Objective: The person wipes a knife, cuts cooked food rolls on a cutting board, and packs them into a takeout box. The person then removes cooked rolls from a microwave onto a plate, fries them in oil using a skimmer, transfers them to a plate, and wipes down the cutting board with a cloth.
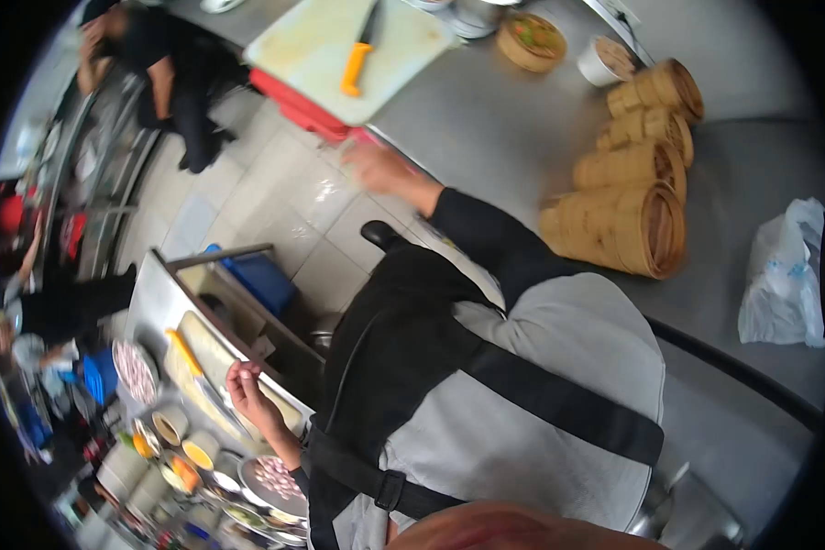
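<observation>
My left hand (255, 401) is raised above a board (213, 353) on the lower-left counter, its fingers loosely curled and slightly apart, with nothing visible in them. Beside it on that board lies a knife with a yellow handle (184, 352). Stretched out over the floor near the upper counter, my right hand (380, 170) is blurred; its fingers look extended and I see nothing held. Close to it are a white cutting board (312, 46) and a red container (298, 105) beneath the board's edge. Another yellow-handled knife (357, 64) rests on the white board.
Stacked bamboo steamers (605, 225), a steamer of food (532, 41), a white tub (605, 60) and a plastic bag (786, 275) stand on the steel counter (486, 119). A blue bin (257, 280) sits below. Other people (188, 82) are at left.
</observation>
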The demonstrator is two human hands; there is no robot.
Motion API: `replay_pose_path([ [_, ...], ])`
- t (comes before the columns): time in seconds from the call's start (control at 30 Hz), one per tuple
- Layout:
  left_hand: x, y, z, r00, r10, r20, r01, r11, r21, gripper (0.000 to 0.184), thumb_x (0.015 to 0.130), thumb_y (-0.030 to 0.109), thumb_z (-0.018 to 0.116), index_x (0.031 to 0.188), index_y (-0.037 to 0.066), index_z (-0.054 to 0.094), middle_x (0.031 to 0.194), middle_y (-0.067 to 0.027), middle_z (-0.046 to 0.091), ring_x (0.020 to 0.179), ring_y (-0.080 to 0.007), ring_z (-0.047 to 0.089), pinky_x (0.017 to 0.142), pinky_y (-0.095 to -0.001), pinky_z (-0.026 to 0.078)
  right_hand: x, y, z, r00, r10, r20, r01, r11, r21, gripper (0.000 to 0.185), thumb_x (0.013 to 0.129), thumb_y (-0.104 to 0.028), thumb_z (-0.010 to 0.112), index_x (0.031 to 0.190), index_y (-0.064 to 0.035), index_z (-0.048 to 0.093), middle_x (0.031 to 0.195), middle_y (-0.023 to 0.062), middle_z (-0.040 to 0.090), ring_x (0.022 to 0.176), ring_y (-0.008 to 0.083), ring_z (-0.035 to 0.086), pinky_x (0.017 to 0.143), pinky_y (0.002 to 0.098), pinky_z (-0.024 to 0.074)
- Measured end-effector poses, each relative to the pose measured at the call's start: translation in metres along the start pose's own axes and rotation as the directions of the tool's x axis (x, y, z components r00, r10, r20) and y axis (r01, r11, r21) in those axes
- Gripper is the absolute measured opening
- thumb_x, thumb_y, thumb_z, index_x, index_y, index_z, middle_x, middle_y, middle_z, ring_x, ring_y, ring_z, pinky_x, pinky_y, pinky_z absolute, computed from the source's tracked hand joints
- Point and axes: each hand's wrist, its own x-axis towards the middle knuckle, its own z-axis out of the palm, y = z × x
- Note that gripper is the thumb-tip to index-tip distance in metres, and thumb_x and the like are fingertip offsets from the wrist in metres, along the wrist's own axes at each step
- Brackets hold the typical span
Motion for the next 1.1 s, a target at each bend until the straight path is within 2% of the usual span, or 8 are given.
replay_pose_path([
  [0.17,0.083,0.010,0.030,0.985,-0.039,0.167,0.074,0.976,-0.204,0.027,0.101,0.016,0.056,0.123,-0.001,0.057,0.105,-0.0108,0.064,0.094,-0.0165,0.059,0.090,-0.0299,0.047,-0.025,-0.005,-0.166,0.830,0.486,-0.273,-0.509,0.861,-0.013,0.023,0.080,-0.004,0.063,0.102,-0.0056,0.070,0.097,0.0169,0.072,0.087,0.0260,0.070,0.080,0.0374,0.0552],
  [0.27,0.147,-0.009,0.034,0.958,-0.055,0.281,0.108,0.978,-0.176,0.028,0.101,0.014,0.056,0.124,-0.002,0.057,0.104,-0.0103,0.065,0.095,-0.0175,0.060,0.091,-0.0304,0.047,-0.055,0.030,-0.296,0.340,0.724,-0.600,-0.922,0.382,-0.062,0.026,0.085,-0.016,0.064,0.108,-0.0049,0.070,0.105,0.0172,0.071,0.097,0.0277,0.068,0.085,0.0400,0.0534],
  [0.43,0.262,0.005,0.073,0.904,0.069,0.423,-0.003,0.988,-0.155,0.032,0.100,0.016,0.058,0.126,-0.002,0.058,0.107,-0.0104,0.067,0.098,-0.0166,0.062,0.091,-0.0314,0.049,-0.076,-0.012,-0.118,0.623,0.308,-0.719,-0.770,0.402,-0.495,0.049,0.090,-0.028,0.058,0.129,0.0015,0.055,0.130,0.0280,0.053,0.121,0.0457,0.048,0.104,0.0539,0.0365],
  [0.53,0.305,0.014,0.113,0.789,-0.140,0.599,0.286,0.946,-0.155,0.036,0.102,0.024,0.055,0.128,0.000,0.057,0.104,-0.0092,0.066,0.095,-0.0140,0.062,0.089,-0.0300,0.049,0.005,-0.084,-0.022,0.790,0.580,-0.196,-0.597,0.801,-0.037,0.057,0.083,-0.019,0.073,0.132,-0.0017,0.049,0.125,0.0210,0.058,0.114,0.0375,0.057,0.099,0.0442,0.0454],
  [0.7,0.309,0.039,0.192,0.342,-0.389,0.855,0.793,0.608,-0.040,0.059,0.101,0.048,0.049,0.145,0.009,0.043,0.132,-0.0139,0.058,0.125,-0.0282,0.053,0.102,-0.0485,0.046,0.145,-0.165,0.018,0.942,0.309,0.130,-0.334,0.899,0.282,0.043,0.090,-0.019,0.072,0.125,-0.0025,0.055,0.123,0.0166,0.059,0.111,0.0265,0.059,0.095,0.0379,0.0474],
  [0.77,0.328,0.037,0.211,0.396,-0.335,0.855,0.785,0.606,-0.126,0.055,0.100,0.044,0.051,0.141,0.006,0.047,0.127,-0.0129,0.061,0.119,-0.0267,0.058,0.100,-0.0447,0.048,0.175,-0.157,0.013,0.994,0.064,0.094,-0.080,0.982,0.170,0.036,0.091,-0.019,0.071,0.122,-0.0037,0.061,0.130,0.0165,0.059,0.112,0.0227,0.061,0.092,0.0350,0.0495],
  [0.87,0.357,0.044,0.216,0.493,-0.368,0.788,0.757,0.629,-0.179,0.042,0.098,0.032,0.056,0.130,0.005,0.056,0.114,-0.0087,0.068,0.099,-0.0220,0.068,0.086,-0.0366,0.055,0.199,-0.142,-0.038,0.829,0.557,-0.037,-0.531,0.807,0.258,0.030,0.092,-0.025,0.071,0.108,-0.0011,0.064,0.106,0.0143,0.065,0.095,0.0254,0.067,0.080,0.0340,0.0540],
  [1.1,0.486,0.072,0.222,0.650,-0.326,0.686,0.678,0.657,-0.330,0.040,0.097,0.032,0.055,0.127,0.006,0.058,0.115,-0.0095,0.068,0.097,-0.0227,0.068,0.085,-0.0388,0.055,0.194,0.008,-0.052,0.687,0.671,-0.279,-0.726,0.620,-0.297,0.074,0.076,-0.040,0.082,0.121,0.0050,0.044,0.112,0.0271,0.051,0.103,0.0449,0.055,0.093,0.0470,0.0464],
])
